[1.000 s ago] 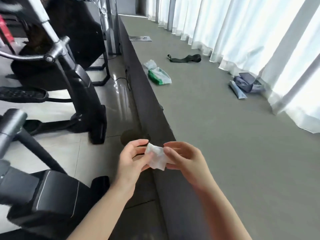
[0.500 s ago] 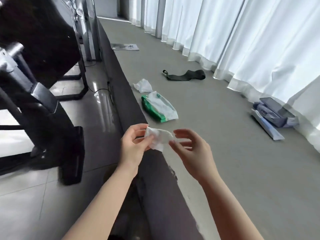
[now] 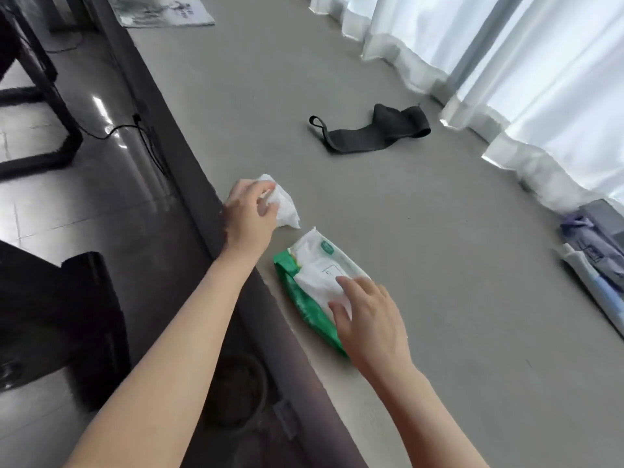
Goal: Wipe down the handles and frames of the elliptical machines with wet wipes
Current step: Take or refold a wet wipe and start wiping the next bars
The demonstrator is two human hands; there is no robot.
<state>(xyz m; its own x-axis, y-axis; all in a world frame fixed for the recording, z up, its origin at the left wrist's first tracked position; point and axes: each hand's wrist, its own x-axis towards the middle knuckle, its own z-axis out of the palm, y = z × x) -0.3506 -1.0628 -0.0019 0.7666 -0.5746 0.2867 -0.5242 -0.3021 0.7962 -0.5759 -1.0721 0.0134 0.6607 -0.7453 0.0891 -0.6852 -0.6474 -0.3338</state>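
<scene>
You are looking down over a wide grey ledge [image 3: 422, 204] running along under white curtains [image 3: 506, 62], with daylight glowing through them. A black strap [image 3: 371, 130], a printed sheet [image 3: 162, 8] and some bluish packets [image 3: 594, 244] are lying on it (well apart from each other). Left of it, glossy floor tiles [image 3: 67, 204] are reflecting the light.

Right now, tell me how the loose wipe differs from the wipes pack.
The loose wipe is plain white and crumpled; the wipes pack is green and white, flat and larger. The left hand touches the loose wipe; the right hand rests straight fingers on the pack. Both lie on the grey ledge.
</scene>
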